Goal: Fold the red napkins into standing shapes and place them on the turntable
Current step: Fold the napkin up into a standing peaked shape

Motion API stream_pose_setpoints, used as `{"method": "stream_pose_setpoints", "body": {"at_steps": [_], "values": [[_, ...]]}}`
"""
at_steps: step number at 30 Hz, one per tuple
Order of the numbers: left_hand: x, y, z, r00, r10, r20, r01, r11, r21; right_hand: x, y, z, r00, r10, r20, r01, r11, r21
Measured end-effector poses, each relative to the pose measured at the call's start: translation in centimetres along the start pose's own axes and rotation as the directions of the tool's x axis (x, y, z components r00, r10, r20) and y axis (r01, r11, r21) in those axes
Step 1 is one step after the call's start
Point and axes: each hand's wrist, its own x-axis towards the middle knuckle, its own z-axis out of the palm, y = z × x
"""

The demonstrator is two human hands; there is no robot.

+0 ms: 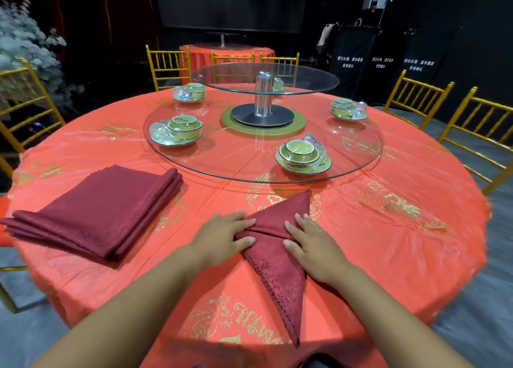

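Observation:
A dark red napkin (277,267) lies flat on the orange tablecloth near the table's front edge, folded into a long kite shape with one point towards the turntable and one towards me. My left hand (224,235) presses its left fold with straight fingers. My right hand (311,241) presses its right fold the same way. A stack of folded red napkins (97,209) lies to the left. The large glass turntable (347,170) sits beyond the napkin, with a smaller raised glass tier (265,77) on a metal post.
Several sets of green bowls on plates (302,156) stand on the lower turntable. Gold chairs (416,101) ring the round table (402,228). A second covered table and a dark screen stand at the back.

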Motion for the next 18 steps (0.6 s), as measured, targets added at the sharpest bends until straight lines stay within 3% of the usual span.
{"method": "stream_pose_setpoints", "body": {"at_steps": [3,7,13,15,18], "values": [[-1.1,0.3,0.8,0.991,0.008,-0.136,-0.007,1.0,0.008,-0.8,0.1,-0.2,0.998,-0.058,0.027,0.06,0.997,-0.053],[-3.8,1.6,1.0,0.939,-0.057,-0.34,0.092,0.992,0.088,-1.6,0.2,-0.5,0.98,-0.201,0.012,0.201,0.979,-0.03],[-5.3,2.9,0.6,0.901,-0.152,-0.406,0.212,0.971,0.107,-1.4,1.0,0.0,0.965,-0.246,0.087,0.251,0.967,-0.049],[-4.8,3.3,0.3,0.906,-0.081,-0.415,0.163,0.972,0.167,-1.4,1.1,0.3,0.964,-0.253,0.086,0.26,0.963,-0.073],[-3.8,4.4,0.2,0.937,0.129,-0.324,-0.061,0.975,0.212,-1.3,1.3,0.6,0.965,-0.25,0.083,0.259,0.959,-0.114]]}}
